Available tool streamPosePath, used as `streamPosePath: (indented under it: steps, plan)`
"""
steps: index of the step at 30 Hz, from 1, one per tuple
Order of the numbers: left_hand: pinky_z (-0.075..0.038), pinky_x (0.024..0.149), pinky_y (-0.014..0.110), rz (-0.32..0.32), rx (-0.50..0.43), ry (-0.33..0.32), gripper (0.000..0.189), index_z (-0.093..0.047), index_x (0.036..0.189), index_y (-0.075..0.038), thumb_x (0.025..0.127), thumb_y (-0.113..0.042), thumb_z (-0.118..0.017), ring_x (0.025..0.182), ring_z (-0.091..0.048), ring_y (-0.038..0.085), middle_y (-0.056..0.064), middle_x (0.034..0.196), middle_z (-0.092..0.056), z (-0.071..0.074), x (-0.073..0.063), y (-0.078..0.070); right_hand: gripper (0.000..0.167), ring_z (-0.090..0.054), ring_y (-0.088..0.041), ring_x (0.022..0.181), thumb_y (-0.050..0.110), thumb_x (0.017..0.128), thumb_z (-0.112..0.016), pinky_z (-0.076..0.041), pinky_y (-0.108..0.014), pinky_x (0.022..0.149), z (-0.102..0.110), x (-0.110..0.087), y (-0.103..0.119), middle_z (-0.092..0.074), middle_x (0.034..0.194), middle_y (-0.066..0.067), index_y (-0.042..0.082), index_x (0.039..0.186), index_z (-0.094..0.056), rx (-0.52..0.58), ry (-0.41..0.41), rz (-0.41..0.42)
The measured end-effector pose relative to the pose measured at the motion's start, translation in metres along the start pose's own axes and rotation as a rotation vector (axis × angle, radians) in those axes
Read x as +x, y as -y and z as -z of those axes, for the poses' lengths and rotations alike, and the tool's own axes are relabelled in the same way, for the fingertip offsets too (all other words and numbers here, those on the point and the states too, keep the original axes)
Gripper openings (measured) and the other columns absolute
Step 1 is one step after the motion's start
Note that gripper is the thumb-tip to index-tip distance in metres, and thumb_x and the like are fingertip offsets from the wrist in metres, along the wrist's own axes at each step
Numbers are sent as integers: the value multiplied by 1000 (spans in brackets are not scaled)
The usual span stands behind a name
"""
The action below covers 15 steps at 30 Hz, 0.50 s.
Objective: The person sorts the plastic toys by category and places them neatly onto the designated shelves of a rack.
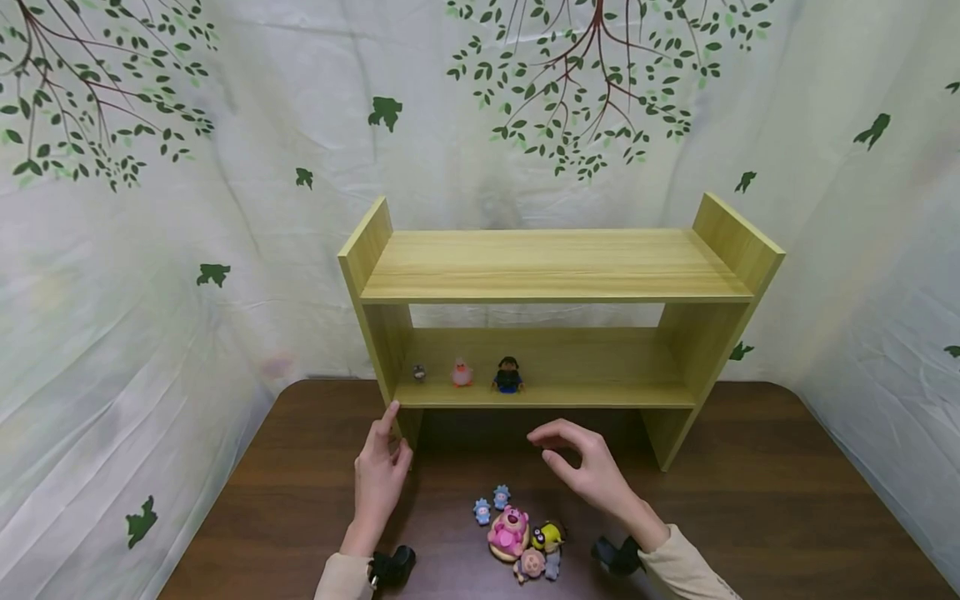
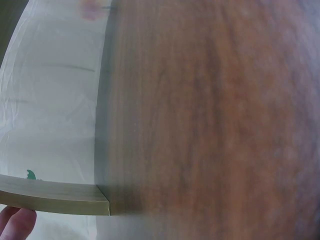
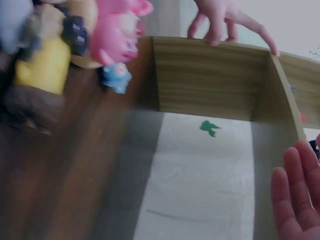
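Observation:
My left hand (image 1: 379, 477) is at the lower left of the wooden shelf (image 1: 555, 407), its index fingertip touching the front edge by the left side panel. In the right wrist view, the fingers (image 3: 214, 30) of that hand lie along the panel's edge. Fingers bent and holding nothing, my right hand (image 1: 591, 468) hovers before the shelf, right of centre. On the middle board stand a tiny grey figure (image 1: 418, 372), a pink figure (image 1: 461, 373) and a dark-haired figure (image 1: 508, 375) in black and blue.
Between the forearms, a pink bear figure (image 1: 510, 532), a yellow figure (image 1: 548, 535), a round-faced tan figure (image 1: 531, 565), a grey-blue figure (image 1: 552, 567) and two small blue figures (image 1: 501, 497) cluster on the brown table (image 1: 262, 517). A leaf-printed white cloth (image 1: 255, 167) hangs behind.

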State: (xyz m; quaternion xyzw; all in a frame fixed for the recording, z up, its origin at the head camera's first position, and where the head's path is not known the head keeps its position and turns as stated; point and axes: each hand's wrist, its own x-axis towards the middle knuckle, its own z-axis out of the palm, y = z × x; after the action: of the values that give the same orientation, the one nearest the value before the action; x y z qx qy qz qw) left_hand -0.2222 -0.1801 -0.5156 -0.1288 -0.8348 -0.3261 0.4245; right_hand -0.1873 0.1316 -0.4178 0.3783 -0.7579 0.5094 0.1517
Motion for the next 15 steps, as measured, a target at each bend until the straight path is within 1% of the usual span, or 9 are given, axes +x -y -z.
streamPosePath:
  steps: [3, 6, 8, 13, 15]
  plan:
    - [-43, 48, 23, 5, -3, 4, 81, -40, 142, -20, 74, 19, -61, 61, -39, 10, 8, 81, -47, 0, 0, 0, 24, -63, -28, 91, -11, 85, -61, -51, -42, 78, -4, -6, -4, -66, 101, -7, 2, 105, -66, 3, 28, -6]
    - [-44, 49, 23, 10, -7, 9, 79, -41, 142, -19, 75, 17, -61, 61, -40, 10, 10, 81, -47, -1, 0, 1, 23, -63, -29, 90, -10, 85, -61, -51, -40, 78, -8, -12, -10, -66, 99, -7, 2, 104, -65, -3, 54, -16]
    - [-44, 49, 23, 15, -9, 12, 78, -41, 142, -19, 76, 17, -60, 61, -40, 10, 10, 81, -47, -1, 0, 1, 23, -63, -30, 89, -10, 85, -61, -51, -40, 78, -11, -17, -19, -67, 99, -7, 2, 104, -65, 1, 74, -32]
    - [-44, 49, 23, 15, -11, 10, 78, -41, 142, -20, 76, 16, -60, 61, -39, 9, 9, 81, -47, 0, 0, 1, 25, -64, -27, 90, -7, 87, -61, -52, -44, 76, -19, -32, -44, -67, 101, -3, 5, 109, -65, 39, 126, -83]
    - [-42, 48, 23, 12, -12, 7, 78, -41, 142, -20, 75, 16, -60, 60, -38, 9, 8, 81, -46, 0, 0, 1, 24, -64, -24, 91, -3, 89, -61, -52, -42, 76, -20, -36, -50, -66, 102, -2, 6, 110, -65, 56, 150, -105]
